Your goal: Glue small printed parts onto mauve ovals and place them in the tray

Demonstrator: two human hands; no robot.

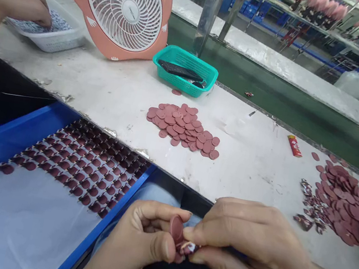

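My left hand [145, 236] is closed, its thumb and fingers holding a reddish-brown oval disc [176, 228] upright. Against the lower part of that disc sits a small dark-red and white piece [188, 247] with a gold-coloured bit. My right hand [251, 243] pinches this piece between thumb and fingertips, which partly hide it. Both hands meet just in front of the table edge, above my lap. Beyond them lies a pile of similar flat discs [184, 126]. Farther right is another disc heap [344, 199], with small dark-and-white pieces [313, 207] beside it.
A blue tray [105, 227] at my left holds rows of joined pieces on a white sheet. Along the back stand a pink fan [95, 42], a green basket [183, 82] and a red wrapper [294, 146]. Another person's hand [25, 3] reaches into a white basket [57, 40].
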